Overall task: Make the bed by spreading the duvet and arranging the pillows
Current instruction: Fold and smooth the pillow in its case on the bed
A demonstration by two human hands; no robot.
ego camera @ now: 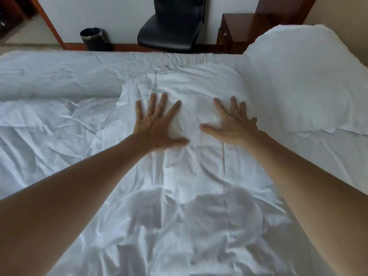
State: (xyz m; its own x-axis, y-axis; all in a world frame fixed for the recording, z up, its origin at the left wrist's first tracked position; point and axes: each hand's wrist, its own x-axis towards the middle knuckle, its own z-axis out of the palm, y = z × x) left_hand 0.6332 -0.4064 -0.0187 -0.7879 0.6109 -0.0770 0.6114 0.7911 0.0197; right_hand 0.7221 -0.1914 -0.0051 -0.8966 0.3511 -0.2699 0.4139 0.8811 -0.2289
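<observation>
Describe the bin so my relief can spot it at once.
Look past the far edge of the bed to the white wall. The bin stands on the floor there, left of the black chair. It alone is a small dark cylinder, open at the top.

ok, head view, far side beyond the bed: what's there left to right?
Bin → chair → nightstand → pillow on the bed's right end.

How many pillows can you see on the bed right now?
2. One pillow lies at the right end of the bed. The second pillow lies in the middle under the left hand and right hand. Bedding may hide more.
</observation>
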